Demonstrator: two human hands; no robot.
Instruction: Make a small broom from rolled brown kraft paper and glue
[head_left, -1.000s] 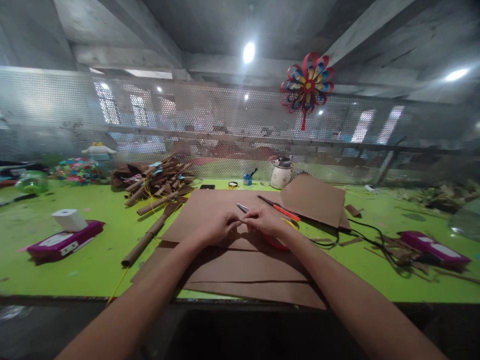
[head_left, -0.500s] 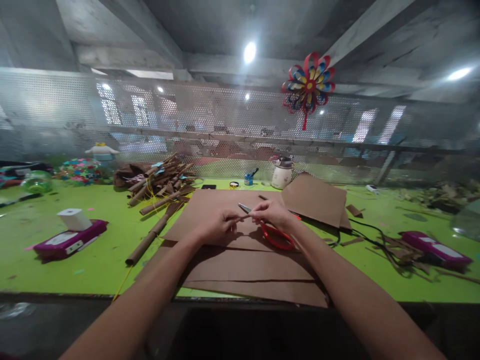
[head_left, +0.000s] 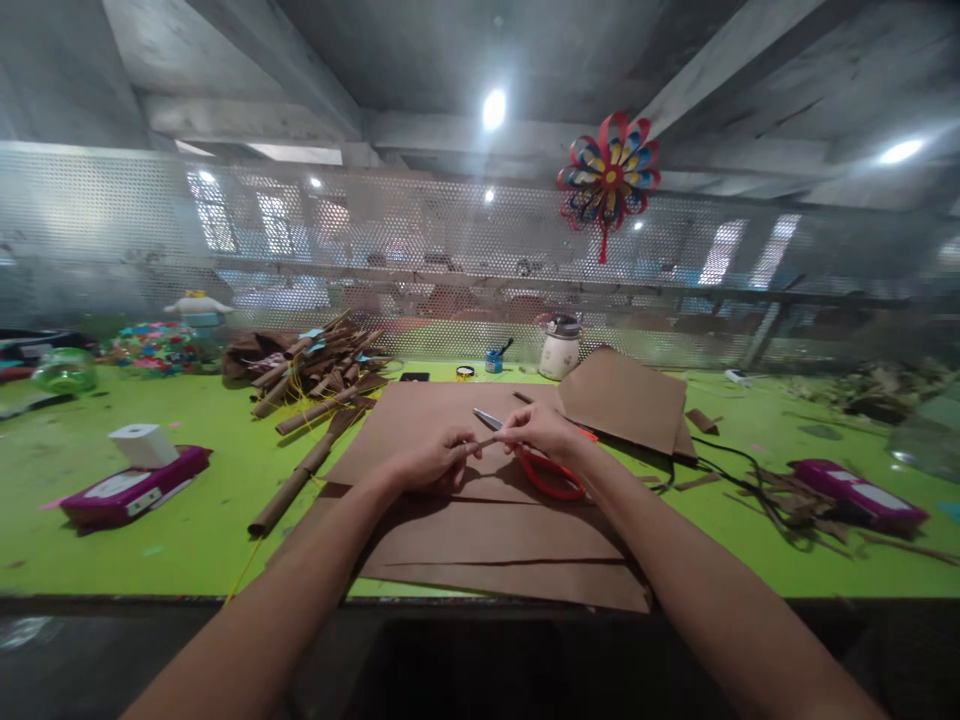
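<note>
My left hand (head_left: pixel 427 463) and my right hand (head_left: pixel 541 428) meet over a stack of brown paper sheets (head_left: pixel 480 530) on the green table (head_left: pixel 187 520). Both pinch a thin brown strip (head_left: pixel 484 444) stretched between their fingertips. Red-handled scissors (head_left: pixel 544 470) lie on the paper just under and beside my right hand, their metal blades pointing away to the upper left. Whether my right hand touches the scissors is unclear.
Rolled brown paper sticks (head_left: pixel 319 375) are heaped at the back left, and one long roll (head_left: pixel 296 475) lies nearer. A purple box with a white cube (head_left: pixel 131 480) sits left, another purple box (head_left: pixel 859 495) right. Brown sheets (head_left: pixel 626 400), a white jar (head_left: pixel 560 350) and black cables (head_left: pixel 739 475) lie right of centre.
My right hand has risen slightly off the red scissor handles, which now show beside it. Both hands stay pinched together on the thin strip.
</note>
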